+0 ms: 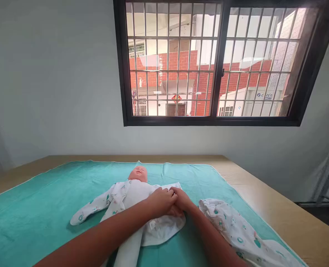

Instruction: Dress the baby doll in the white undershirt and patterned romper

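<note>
A baby doll lies on its back, head toward the window. A white baby shirt with small green prints is spread under and around it. The shirt's left sleeve stretches out to the left, and a white front panel lies over the chest. My left hand reaches across the doll's body, fingers curled at the shirt's right side. My right hand meets it there, its fingers bent against the left one. Both hands are closed on the shirt cloth; the doll's arm beneath them is mostly hidden.
A turquoise sheet covers much of the wooden table. Printed baby pants lie to the right of my right forearm. Behind the table are a grey wall and a barred window.
</note>
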A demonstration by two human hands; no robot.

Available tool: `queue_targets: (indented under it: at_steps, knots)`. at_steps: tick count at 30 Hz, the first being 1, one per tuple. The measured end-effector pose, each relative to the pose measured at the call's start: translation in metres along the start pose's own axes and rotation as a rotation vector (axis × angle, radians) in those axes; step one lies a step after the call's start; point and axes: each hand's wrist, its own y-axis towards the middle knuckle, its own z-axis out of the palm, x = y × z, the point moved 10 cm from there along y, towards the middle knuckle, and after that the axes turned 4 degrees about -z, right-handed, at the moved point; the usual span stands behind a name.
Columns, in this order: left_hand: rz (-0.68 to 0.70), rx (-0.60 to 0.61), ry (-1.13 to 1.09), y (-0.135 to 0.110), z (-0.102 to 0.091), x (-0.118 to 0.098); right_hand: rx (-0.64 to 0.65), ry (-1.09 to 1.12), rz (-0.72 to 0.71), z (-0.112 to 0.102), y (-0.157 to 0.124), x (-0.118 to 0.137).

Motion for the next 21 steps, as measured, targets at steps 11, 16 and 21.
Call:
queue_targets:
  at_steps: [11, 16, 21]
  knots:
    - [-0.026, 0.142, 0.256, 0.004, -0.021, 0.043, -0.088, 0.83, 0.035, -0.027, -0.004, 0.005]
    - [-0.114, 0.154, 0.245, -0.001, -0.014, 0.063, 0.003, 1.036, -0.065, -0.038, -0.017, 0.035]
    - [-0.187, 0.162, 0.166, -0.001, 0.009, 0.067, 0.095, 1.135, -0.133, -0.022, -0.024, 0.068]
